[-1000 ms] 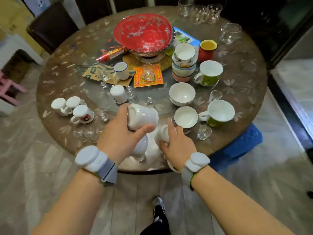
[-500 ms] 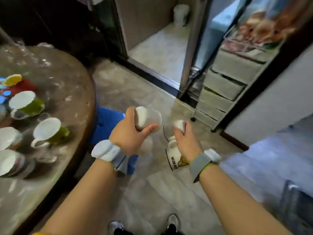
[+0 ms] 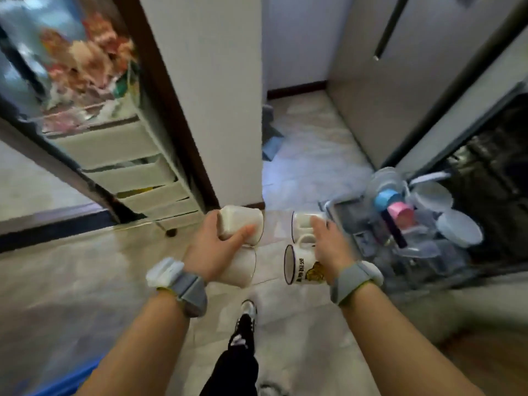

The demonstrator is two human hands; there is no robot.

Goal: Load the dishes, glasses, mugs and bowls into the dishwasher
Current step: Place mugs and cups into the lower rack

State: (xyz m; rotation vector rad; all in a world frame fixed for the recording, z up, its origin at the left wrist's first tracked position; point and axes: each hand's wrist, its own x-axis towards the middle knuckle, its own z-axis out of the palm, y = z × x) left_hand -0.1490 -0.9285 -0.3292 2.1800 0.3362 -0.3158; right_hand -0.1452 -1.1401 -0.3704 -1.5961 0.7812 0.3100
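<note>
My left hand grips two white mugs: an upper mug lying sideways between thumb and fingers, and a lower mug hanging beneath the palm. My right hand holds two more mugs by their handles: a plain white mug on top and a printed mug with a yellow picture below. The open dishwasher is at the right, its pulled-out rack just right of my right hand. The rack holds white bowls, a blue cup and a pink cup.
A white drawer cart with artificial flowers on top stands at the left by a dark door frame. A white wall corner rises straight ahead. Grey cabinet doors stand behind the dishwasher. My foot is on the tiled floor.
I have turned away from the round table and walked toward the dishwasher, carrying the same mugs in both hands. The table has left view and the dishwasher rack has come in at the right.
</note>
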